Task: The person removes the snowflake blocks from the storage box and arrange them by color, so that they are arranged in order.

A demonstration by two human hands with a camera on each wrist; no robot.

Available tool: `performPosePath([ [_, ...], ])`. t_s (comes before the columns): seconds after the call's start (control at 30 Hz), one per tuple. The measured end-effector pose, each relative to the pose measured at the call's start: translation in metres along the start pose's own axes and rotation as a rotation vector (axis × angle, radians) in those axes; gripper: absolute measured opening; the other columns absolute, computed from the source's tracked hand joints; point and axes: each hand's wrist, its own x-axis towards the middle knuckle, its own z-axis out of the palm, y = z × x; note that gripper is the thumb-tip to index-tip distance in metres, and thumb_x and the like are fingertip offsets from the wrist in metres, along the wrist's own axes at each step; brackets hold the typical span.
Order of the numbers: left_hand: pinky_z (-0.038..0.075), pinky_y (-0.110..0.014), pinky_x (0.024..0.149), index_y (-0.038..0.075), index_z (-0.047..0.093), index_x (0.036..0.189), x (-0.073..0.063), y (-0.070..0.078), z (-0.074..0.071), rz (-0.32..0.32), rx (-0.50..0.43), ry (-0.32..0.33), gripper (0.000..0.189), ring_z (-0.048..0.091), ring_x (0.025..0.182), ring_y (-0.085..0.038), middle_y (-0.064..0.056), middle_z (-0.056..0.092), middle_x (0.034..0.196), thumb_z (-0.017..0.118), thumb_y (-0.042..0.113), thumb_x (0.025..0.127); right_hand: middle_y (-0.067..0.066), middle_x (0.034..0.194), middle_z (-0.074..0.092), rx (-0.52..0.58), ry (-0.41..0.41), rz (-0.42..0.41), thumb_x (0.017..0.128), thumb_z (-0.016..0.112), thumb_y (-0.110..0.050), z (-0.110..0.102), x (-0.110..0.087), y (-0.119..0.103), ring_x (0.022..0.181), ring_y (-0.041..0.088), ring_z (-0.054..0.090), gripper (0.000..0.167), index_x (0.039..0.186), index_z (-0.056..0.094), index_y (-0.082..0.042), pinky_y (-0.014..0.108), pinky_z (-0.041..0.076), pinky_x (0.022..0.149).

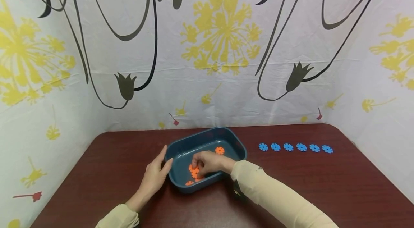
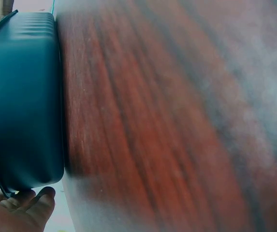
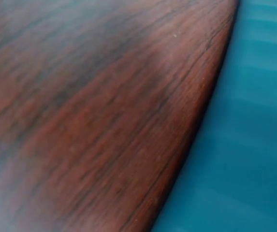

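Note:
A dark blue plastic basin (image 1: 181, 152) sits on the table, tilted a little across my view. At its left end, my left hand (image 1: 153, 176) holds the rim, thumb on the near side. In the left wrist view the fingers (image 2: 36, 208) bend round the end of the basin's wall. My right hand (image 1: 208, 162) reaches inside, its fingers bent down over several flat orange notched discs (image 1: 194, 173). Whether it pinches one I cannot tell. Another orange disc (image 1: 220, 150) lies apart near the far wall. The right wrist view catches only the basin's side (image 3: 244, 145) and tabletop.
Several blue notched discs (image 1: 288, 147) lie in a row to the right of the basin. The table (image 1: 113, 170) is dark red wood. Printed white cloth (image 1: 207, 105) hangs around its back and sides.

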Motion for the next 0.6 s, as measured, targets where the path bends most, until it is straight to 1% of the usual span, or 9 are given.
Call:
performPosePath([
  [0.27, 0.037, -0.049, 0.104, 0.009, 0.026, 0.149, 0.0000, 0.0006, -0.0005, 0.002, 0.007, -0.004, 0.061, 0.035, 0.136, -0.030, -0.012, 0.032, 0.151, 0.052, 0.025, 0.097, -0.003, 0.066, 0.053, -0.028, 0.025, 0.000, 0.074, 0.076, 0.002, 0.0010, -0.0003, -0.0008, 0.055, 0.006, 0.047, 0.021, 0.087, 0.060, -0.004, 0.016, 0.041, 0.051],
  [0.6, 0.037, -0.050, 0.104, 0.008, 0.025, 0.149, -0.0007, 0.0026, -0.0004, -0.004, 0.010, -0.016, 0.061, 0.034, 0.136, -0.032, -0.013, 0.031, 0.151, 0.052, 0.024, 0.097, -0.003, 0.069, 0.054, -0.052, 0.059, 0.049, 0.072, 0.078, -0.001, 0.0021, 0.0011, -0.0010, 0.059, 0.007, 0.048, 0.023, 0.085, 0.060, -0.007, 0.017, 0.042, 0.052],
])
